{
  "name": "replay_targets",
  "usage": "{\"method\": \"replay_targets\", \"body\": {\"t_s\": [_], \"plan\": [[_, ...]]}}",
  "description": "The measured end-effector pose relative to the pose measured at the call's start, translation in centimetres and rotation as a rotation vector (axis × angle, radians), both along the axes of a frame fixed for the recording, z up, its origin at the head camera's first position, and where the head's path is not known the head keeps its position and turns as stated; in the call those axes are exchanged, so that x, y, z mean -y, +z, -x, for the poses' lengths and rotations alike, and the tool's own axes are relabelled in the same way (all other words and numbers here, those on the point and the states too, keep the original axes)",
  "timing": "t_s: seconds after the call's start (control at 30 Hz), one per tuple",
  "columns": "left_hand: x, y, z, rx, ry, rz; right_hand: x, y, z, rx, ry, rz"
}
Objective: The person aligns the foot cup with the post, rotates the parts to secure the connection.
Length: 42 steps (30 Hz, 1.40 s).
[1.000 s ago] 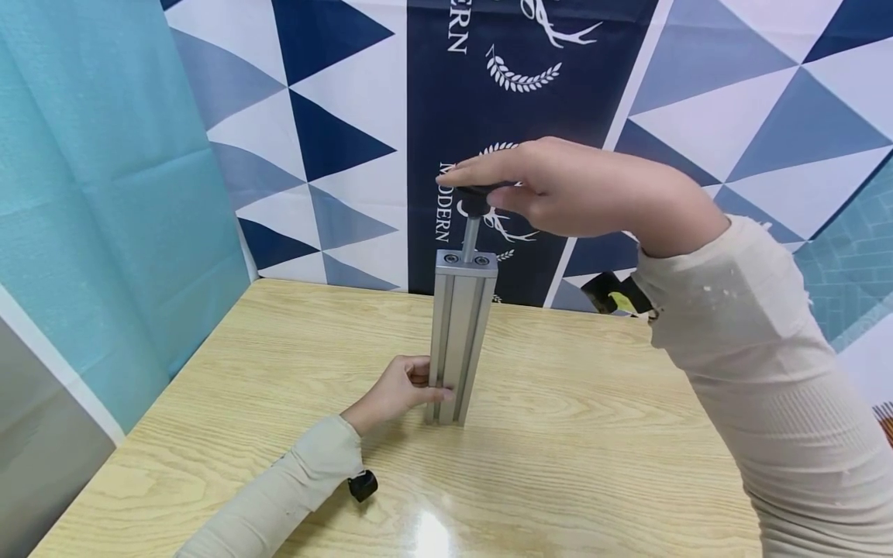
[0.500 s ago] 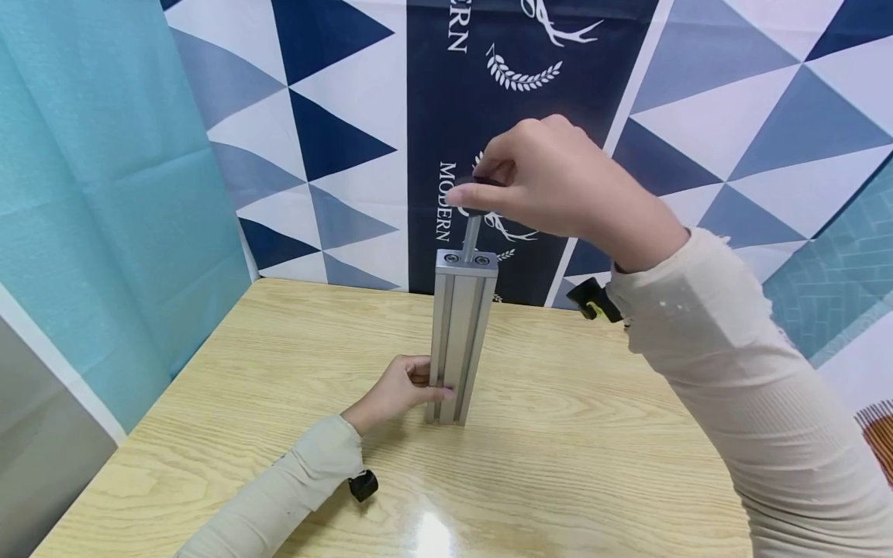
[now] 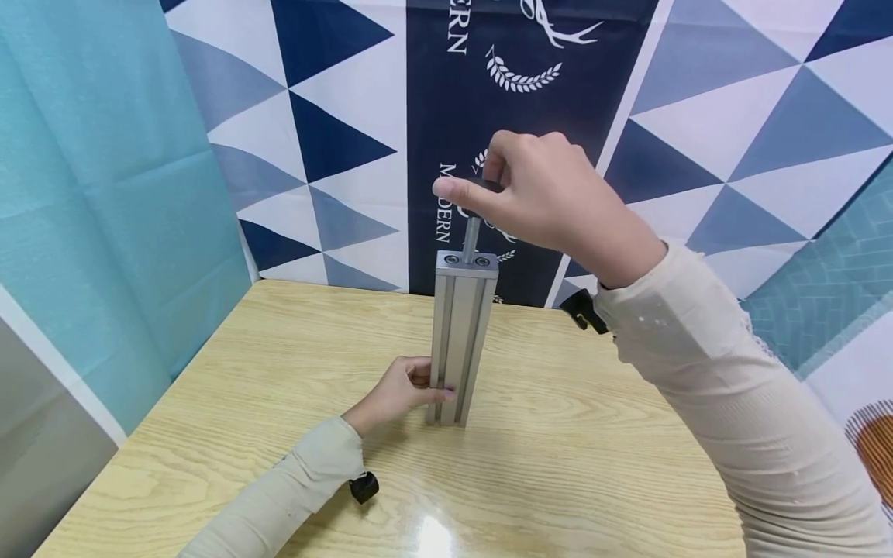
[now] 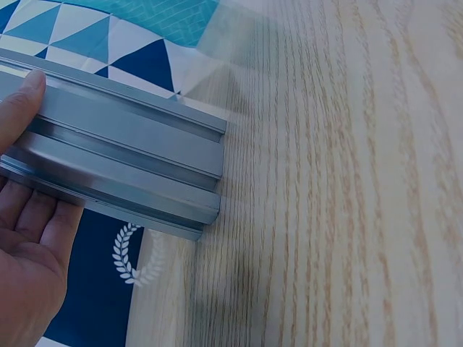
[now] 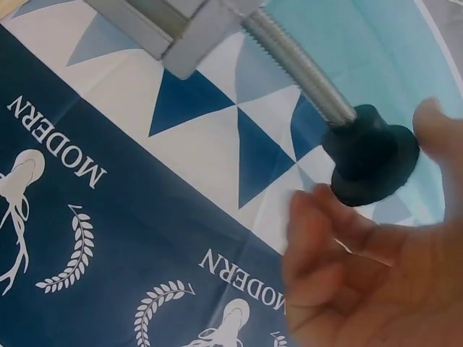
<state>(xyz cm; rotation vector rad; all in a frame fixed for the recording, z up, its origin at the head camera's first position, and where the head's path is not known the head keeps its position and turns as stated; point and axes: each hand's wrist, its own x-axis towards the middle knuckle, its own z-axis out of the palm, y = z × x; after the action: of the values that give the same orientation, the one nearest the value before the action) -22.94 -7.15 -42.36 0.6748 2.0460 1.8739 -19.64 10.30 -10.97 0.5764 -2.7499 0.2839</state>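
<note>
A silver aluminium profile stands upright on the table, its grooves running lengthwise. My left hand grips it low down, thumb on the near face and fingers behind. From the end plate on top, with a screw head on either side, rises a threaded rod. A black levelling foot caps this rod. Around the foot's disc is my right hand, thumb at one edge and curled fingertips at the other. In the head view that hand covers much of the foot.
The wooden table spreads out around the profile. Behind it hangs a patterned cloth, with a turquoise cloth at the left. Each sleeve carries a black wrist mount. A brown round item shows at the right edge.
The right hand lay flat over the foot with straight fingers; its fingers have since curled around the disc, and the wrist has turned and shifted left. The left hand and profile stay put.
</note>
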Motion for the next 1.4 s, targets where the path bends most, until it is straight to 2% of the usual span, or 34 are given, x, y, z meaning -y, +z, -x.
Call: {"method": "replay_targets", "body": {"t_s": [0.07, 0.13, 0.2, 0.27, 0.33, 0.43, 0.63, 0.8, 1.03, 1.1, 1.27, 1.4], "plan": [[0.0, 0.0, 0.0, -0.004, 0.001, 0.001, -0.3, 0.4, -0.2, 0.071, 0.013, -0.024], [0.0, 0.0, 0.0, -0.008, 0.003, 0.005, -0.7, 1.0, -0.3, 0.146, 0.06, -0.066], [0.0, 0.0, 0.0, -0.006, 0.002, 0.007, -1.3, 1.5, -0.3, 0.21, 0.14, -0.112], [0.0, 0.0, -0.1, -0.006, 0.003, 0.008, -1.8, 1.9, -0.2, 0.242, 0.257, -0.164], [0.0, 0.0, -0.1, -0.004, 0.008, 0.011, -2.2, 2.2, 0.1, 0.246, 0.368, -0.21], [0.0, 0.0, -0.1, -0.002, 0.014, 0.013, -2.4, 2.3, 0.3, 0.221, 0.466, -0.255], [-0.1, -0.1, 0.0, 0.0, 0.014, 0.002, -2.1, 2.3, 0.3, 0.146, 0.497, -0.261], [-0.1, -0.1, 0.0, 0.0, 0.011, 0.002, -1.7, 2.2, 0.2, 0.106, 0.429, -0.224], [0.0, 0.0, 0.0, -0.01, 0.007, 0.0, -0.8, 1.2, 0.0, 0.04, 0.165, -0.045], [0.0, 0.0, 0.0, -0.007, 0.008, 0.0, -0.5, 0.7, 0.1, 0.007, 0.112, 0.007], [0.0, 0.0, 0.0, 0.008, 0.012, 0.003, 0.0, -0.5, 0.4, -0.074, 0.034, 0.066], [0.0, -0.1, 0.0, 0.007, 0.008, -0.004, 0.2, -0.8, 0.4, -0.081, 0.002, 0.073]]}}
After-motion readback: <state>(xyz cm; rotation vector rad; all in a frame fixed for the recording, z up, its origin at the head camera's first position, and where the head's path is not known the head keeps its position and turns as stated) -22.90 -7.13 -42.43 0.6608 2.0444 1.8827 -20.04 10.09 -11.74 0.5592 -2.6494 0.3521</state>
